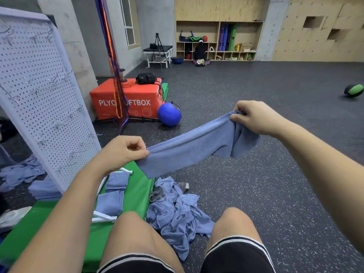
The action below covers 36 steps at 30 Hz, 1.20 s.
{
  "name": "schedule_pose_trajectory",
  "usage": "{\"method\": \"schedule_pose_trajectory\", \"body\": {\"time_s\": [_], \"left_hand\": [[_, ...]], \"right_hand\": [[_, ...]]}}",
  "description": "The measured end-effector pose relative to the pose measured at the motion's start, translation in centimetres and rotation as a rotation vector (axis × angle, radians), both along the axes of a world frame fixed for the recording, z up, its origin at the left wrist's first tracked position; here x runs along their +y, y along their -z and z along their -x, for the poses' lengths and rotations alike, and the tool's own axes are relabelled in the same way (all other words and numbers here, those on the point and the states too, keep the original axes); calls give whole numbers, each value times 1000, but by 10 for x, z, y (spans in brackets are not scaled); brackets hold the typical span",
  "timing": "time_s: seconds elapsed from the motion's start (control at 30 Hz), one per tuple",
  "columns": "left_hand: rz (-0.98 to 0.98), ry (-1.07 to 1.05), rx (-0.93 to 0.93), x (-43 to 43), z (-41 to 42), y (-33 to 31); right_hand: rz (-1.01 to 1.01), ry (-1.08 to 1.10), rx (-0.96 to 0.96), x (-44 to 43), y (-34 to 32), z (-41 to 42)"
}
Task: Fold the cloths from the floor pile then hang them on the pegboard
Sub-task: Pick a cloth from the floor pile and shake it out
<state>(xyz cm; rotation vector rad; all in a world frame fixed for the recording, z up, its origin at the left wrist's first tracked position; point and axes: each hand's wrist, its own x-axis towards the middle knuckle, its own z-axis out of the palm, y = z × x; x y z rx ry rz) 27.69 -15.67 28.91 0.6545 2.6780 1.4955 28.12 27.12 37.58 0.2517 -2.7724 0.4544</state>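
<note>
A blue cloth (197,146) is hanging in the air above the knees, stretching between both hands. The left hand (122,152) is pinching its near corner with curled fingers; the right hand (256,119) is gripping the far end, where the fabric is bunching and drooping. Below, the pile (177,213) is lying crumpled on the floor between the legs. Folded cloths (114,192) are resting on the green mat (137,186) just beside it. The pegboard (39,95) is standing at the left, with a red box (137,95) and blue ball (169,114) sitting beyond.

A single head-worn wide-angle view looks forward and down, close over the knees, toward the gym floor (256,184).
</note>
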Motion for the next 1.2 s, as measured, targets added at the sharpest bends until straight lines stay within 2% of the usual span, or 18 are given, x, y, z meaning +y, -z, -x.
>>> {"method": "schedule_pose_trajectory", "body": {"time_s": [0.13,0.37,0.63,0.8,0.9,0.97,1.13,1.2], "left_hand": [[148,55,106,17,-4,12],[28,112,-30,31,-12,24],[81,-23,40,20,-6,23],[-120,-68,53,19,-4,13],[-284,-8,-17,15,-7,4],[-319,32,-73,12,-8,-1],[-145,34,-101,13,-11,-6],[-164,5,-113,15,-9,-4]], "right_hand": [[9,38,-14,4,3,7],[4,80,-28,16,8,13],[35,98,-55,16,20,12],[70,116,-76,12,32,14],[85,127,-108,13,42,15],[96,144,-135,15,51,16],[136,169,-169,22,65,21],[143,169,-168,21,68,22]]}}
